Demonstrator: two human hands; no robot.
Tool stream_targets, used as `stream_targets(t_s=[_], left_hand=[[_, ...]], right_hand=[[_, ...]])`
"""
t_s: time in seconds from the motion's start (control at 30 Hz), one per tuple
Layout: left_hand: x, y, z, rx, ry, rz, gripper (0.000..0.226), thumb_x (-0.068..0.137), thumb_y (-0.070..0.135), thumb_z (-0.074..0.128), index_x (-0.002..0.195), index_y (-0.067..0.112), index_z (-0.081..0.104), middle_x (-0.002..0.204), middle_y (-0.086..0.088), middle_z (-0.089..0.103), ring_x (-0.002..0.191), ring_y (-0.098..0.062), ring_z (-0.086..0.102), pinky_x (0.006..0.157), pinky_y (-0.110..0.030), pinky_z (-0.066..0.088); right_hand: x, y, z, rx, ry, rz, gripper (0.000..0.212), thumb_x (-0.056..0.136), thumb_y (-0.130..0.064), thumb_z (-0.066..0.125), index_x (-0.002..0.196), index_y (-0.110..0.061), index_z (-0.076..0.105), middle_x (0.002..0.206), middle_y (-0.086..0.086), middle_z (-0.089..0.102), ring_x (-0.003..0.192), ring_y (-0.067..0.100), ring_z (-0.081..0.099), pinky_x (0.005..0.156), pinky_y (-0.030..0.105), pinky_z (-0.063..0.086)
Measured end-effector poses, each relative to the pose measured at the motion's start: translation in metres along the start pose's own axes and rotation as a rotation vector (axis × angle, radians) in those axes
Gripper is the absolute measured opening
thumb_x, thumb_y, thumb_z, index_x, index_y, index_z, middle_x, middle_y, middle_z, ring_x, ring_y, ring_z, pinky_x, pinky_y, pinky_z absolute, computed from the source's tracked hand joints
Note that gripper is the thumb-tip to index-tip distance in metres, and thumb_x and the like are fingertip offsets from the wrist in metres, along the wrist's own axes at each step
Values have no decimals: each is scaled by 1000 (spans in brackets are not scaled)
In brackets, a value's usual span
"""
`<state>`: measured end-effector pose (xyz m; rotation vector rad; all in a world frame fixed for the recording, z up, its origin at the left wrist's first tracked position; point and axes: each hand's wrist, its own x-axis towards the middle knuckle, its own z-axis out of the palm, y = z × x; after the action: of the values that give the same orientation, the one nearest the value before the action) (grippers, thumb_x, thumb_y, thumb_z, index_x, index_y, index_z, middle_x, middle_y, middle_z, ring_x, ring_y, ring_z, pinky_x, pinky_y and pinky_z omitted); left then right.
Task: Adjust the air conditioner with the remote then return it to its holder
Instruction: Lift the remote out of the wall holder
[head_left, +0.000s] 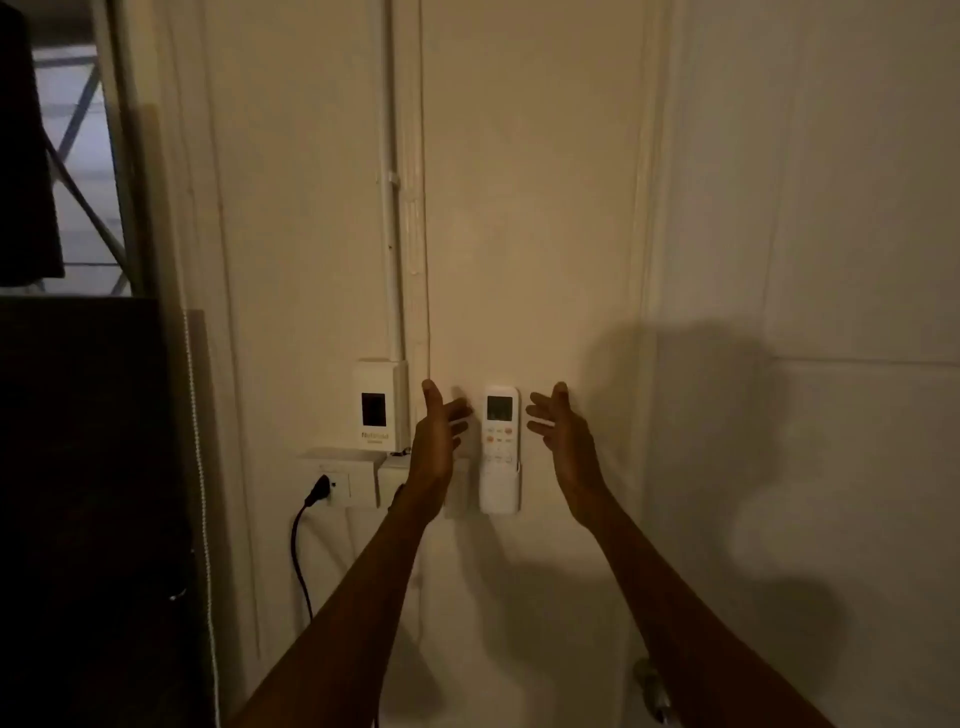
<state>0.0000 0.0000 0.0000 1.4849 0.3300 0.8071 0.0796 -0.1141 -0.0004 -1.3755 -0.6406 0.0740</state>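
While the remote (500, 434) is seated upright in its holder (500, 491) on the wall (545, 208), it cannot be settled from this moment alone whether the task is at its start or its end; the remote is touched by neither hand. Both forearms are raised toward the wall, and the remote is flanked by the left hand (435, 439) and the right hand (563, 434), each just beside it, palms turned inward. Both are released, fingers spread, nothing grasped. If the remote is yet to be taken, a grip around its upper half and a straight lift out of the holder would be called for. To the left, a white box with a dark window (375, 405) is mounted on the wall, and below it a socket (337, 480) with a black plug and cable (301, 545) is seen. The air conditioner itself is not shown. Little is made out in the dim light: the remote's screen and buttons cannot be read, the lettering on the box is blurred, and a second socket is partly hidden behind the left wrist.
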Motion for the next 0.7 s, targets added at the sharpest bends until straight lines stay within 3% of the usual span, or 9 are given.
stream_targets(t_s=[0.13, 0.3, 0.53, 0.7], left_hand=[[3, -2, 4, -170, 33, -8, 74, 91, 62, 16, 123, 10, 58, 127, -10, 62, 115, -24, 56, 110, -43, 35], [9, -14, 13, -244, 22, -11, 71, 90, 62, 18, 114, 13, 63, 103, -4, 68, 96, -18, 63, 96, -39, 43], [10, -31, 22, -330, 38, -21, 59, 90, 63, 22, 101, 27, 68, 100, 3, 70, 96, -18, 63, 87, -39, 44], [8, -42, 18, -349, 29, -12, 57, 89, 62, 25, 106, 29, 69, 109, 3, 69, 105, -18, 61, 97, -42, 41]], right_hand=[[-3, 14, 8, 66, 47, -5, 54, 92, -52, 27, 117, -17, 60, 123, 8, 63, 103, 18, 60, 93, 32, 40], [-6, 29, 15, 61, 86, -50, 42, 94, -46, 25, 96, -27, 63, 108, 4, 69, 90, 10, 64, 85, 29, 46], [-8, 30, 18, 125, 76, -75, 34, 82, -57, 42, 92, -32, 62, 101, -4, 68, 94, 16, 66, 89, 40, 51], [-9, 32, 14, 118, 37, -71, 21, 92, -30, 43, 99, -24, 62, 107, 4, 67, 97, 19, 65, 94, 44, 50]])
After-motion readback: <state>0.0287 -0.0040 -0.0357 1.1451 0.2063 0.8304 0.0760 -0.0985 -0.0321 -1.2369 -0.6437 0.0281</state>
